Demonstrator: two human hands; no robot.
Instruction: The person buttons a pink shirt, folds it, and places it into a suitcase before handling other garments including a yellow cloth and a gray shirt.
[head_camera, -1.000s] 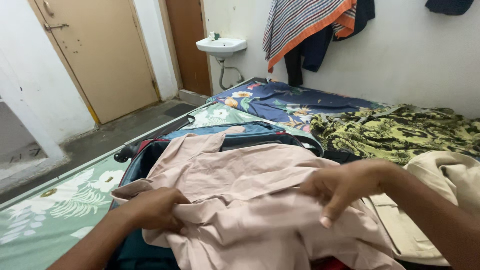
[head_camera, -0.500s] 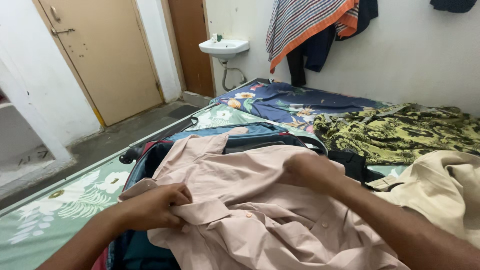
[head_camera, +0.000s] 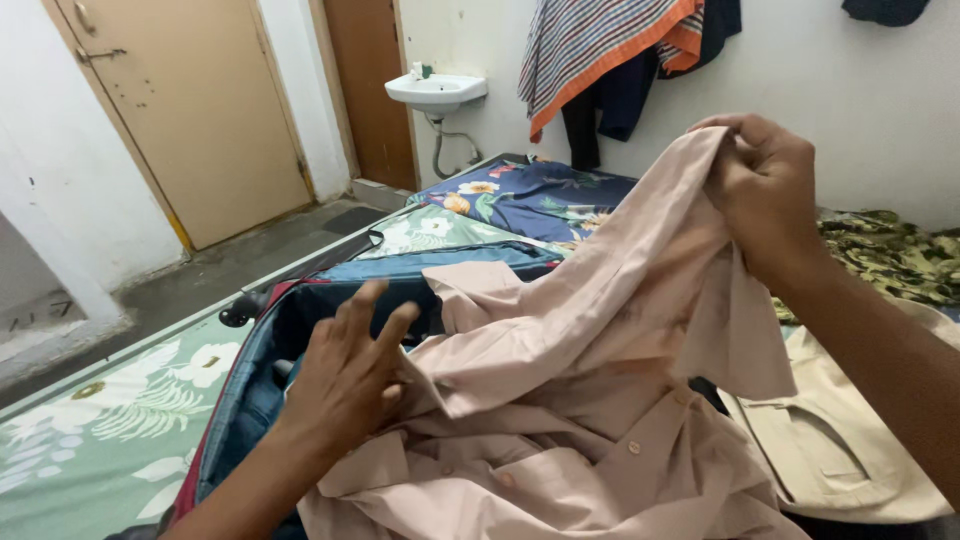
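The right hand (head_camera: 765, 190) has lifted one part of the pink shirt (head_camera: 560, 400) up high, pinched tight in its fingers, while the left hand (head_camera: 350, 375) now lies open and flat on the shirt over the open suitcase (head_camera: 300, 310).

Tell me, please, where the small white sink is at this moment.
In the head view, the white sink is at the upper left of centre, on the far wall beside the brown door, left of the striped cloth that hangs there.

suitcase (head_camera: 300, 330) interior mostly under pink shirt (head_camera: 560, 400), beige garment (head_camera: 850, 450) cut off right
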